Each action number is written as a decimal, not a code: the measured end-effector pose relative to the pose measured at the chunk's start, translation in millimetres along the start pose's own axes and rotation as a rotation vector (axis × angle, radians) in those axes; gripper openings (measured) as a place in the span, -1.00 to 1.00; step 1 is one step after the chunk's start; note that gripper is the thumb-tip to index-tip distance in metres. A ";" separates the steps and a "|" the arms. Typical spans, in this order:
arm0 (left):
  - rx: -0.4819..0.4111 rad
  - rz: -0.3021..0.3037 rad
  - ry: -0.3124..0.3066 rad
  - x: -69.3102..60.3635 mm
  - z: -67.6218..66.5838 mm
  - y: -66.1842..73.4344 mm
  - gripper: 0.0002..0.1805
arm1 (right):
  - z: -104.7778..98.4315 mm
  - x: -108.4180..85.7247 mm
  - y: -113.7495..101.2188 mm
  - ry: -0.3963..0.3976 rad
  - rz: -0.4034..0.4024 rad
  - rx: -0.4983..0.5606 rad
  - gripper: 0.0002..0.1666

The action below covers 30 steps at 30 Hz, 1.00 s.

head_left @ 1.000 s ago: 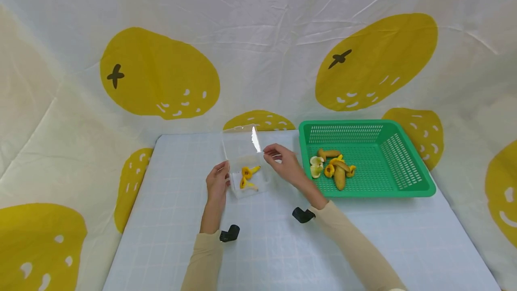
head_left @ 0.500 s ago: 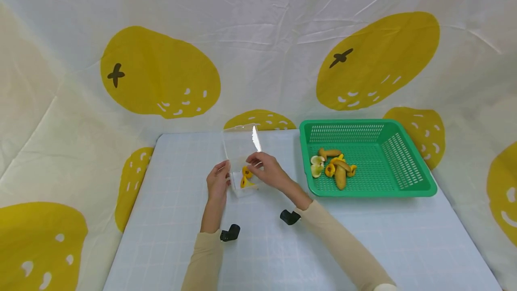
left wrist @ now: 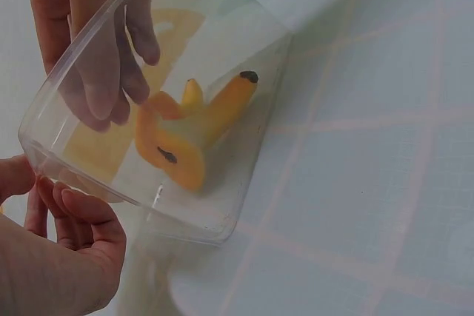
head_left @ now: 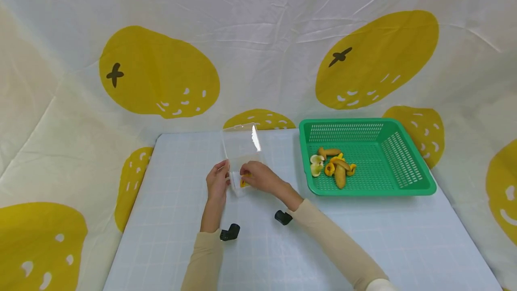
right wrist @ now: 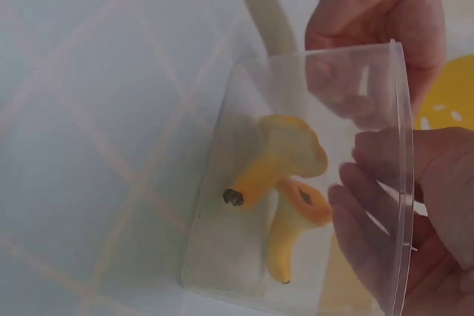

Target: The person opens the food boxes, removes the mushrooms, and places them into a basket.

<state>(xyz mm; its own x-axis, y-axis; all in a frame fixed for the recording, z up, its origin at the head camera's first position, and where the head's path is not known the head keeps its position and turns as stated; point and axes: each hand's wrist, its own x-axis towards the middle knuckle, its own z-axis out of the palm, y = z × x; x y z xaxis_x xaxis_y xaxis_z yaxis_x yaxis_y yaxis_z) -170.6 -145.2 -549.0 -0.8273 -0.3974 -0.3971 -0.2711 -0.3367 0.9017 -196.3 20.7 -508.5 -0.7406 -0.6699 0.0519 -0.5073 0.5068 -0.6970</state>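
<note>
A clear plastic box (head_left: 239, 192) stands on the table with its hinged lid (head_left: 242, 143) raised at the back. My left hand (head_left: 217, 181) grips the box's left side, thumb and fingers at its rim. Inside lie two yellow funnel-shaped mushrooms, one larger mushroom (right wrist: 255, 181) with a dark stem end and one slimmer mushroom (right wrist: 280, 249). My right hand (head_left: 264, 178) reaches down into the box. Its fingers hang loosely beside the slimmer mushroom's cap in the right wrist view; whether they touch it I cannot tell. From the head view that hand hides most of both mushrooms.
To the right stands a green plastic basket (head_left: 371, 192). At its left end lie several brown mushrooms (head_left: 340, 179), yellow ones, and pale green-white pieces (head_left: 317, 169). A pale checked cloth (head_left: 258, 246) covers the table, and a fruit-print curtain (head_left: 266, 57) hangs behind.
My right hand has moved left and down from the box's right rim into the box, over the mushrooms. My left hand, the box and the basket have stayed in place.
</note>
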 end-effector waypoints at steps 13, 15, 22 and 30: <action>-0.007 0.000 -0.005 -0.4 0.9 -0.6 -0.58 | 7.9 8.8 5.0 0.002 0.069 -0.007 -0.83; -0.009 0.000 -0.004 -0.3 0.5 -0.5 -0.59 | 11.3 10.6 5.2 0.030 0.098 -0.005 -0.82; -0.016 0.005 -0.005 0.4 1.7 -0.6 -0.59 | 12.0 10.9 4.0 0.050 0.117 0.057 -0.76; -0.006 -0.009 -0.003 -0.7 0.8 0.0 -0.54 | 8.6 10.5 4.9 0.023 0.070 0.077 -0.74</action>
<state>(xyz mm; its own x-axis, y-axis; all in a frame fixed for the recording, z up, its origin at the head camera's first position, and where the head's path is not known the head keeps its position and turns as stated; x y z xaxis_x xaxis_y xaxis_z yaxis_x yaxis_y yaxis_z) -170.3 -144.3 -548.6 -0.8262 -0.3920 -0.4047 -0.2754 -0.3458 0.8970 -202.8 11.5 -517.5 -0.7835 -0.6212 0.0163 -0.4189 0.5086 -0.7522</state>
